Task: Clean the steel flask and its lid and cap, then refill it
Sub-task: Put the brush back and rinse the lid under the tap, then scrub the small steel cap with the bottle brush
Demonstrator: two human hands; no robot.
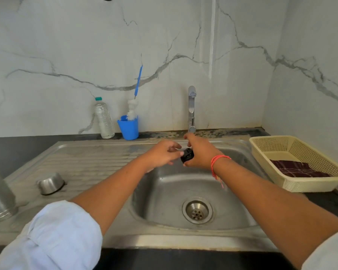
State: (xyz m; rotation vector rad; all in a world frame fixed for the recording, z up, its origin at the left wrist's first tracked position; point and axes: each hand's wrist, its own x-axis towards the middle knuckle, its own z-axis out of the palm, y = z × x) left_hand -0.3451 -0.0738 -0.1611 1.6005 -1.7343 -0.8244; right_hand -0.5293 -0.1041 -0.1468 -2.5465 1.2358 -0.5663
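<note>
My right hand [198, 151] grips a small black lid [187, 155] over the steel sink basin [164, 184], just under the tap [191, 109]. The fingers of my left hand [163, 153] touch the lid's left side. On the drainboard at the left, the steel cap [50, 183] lies upside down. The steel flask [0, 197] stands at the far left edge, only partly in view.
A blue cup [128, 128] with a bottle brush [134, 106] and a clear water bottle [104, 118] stand against the marble wall behind the drainboard. A cream plastic basket [300, 145] holding a dark cloth [299, 169] sits right of the sink. The drain [197, 210] is open.
</note>
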